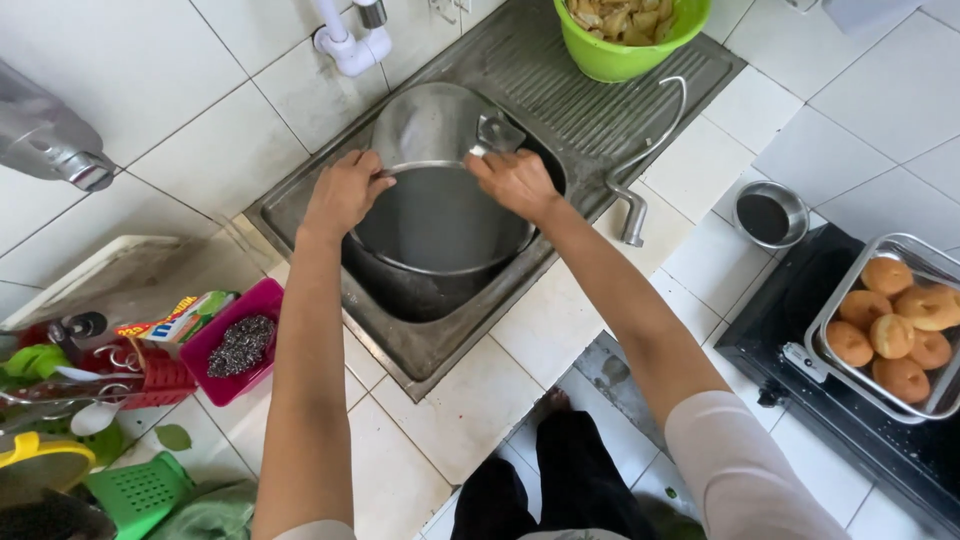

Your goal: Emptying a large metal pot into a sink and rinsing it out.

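Steel sink (300, 190) sunk in the tiled counter, big metal pot (440, 215) tilted inside it for draining, left hand (343, 193) clamped on its nine-o'clock rim, right hand (515, 182) gripping the two-o'clock handle, green bowl (625, 55) parked at twelve o'clock.

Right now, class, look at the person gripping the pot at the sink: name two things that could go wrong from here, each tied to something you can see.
1. Both the left hand and right hand grip only the rim of the large metal pot; if wet, it might slip into the sink.
2. The tap stands close by the right forearm, which could knock it.
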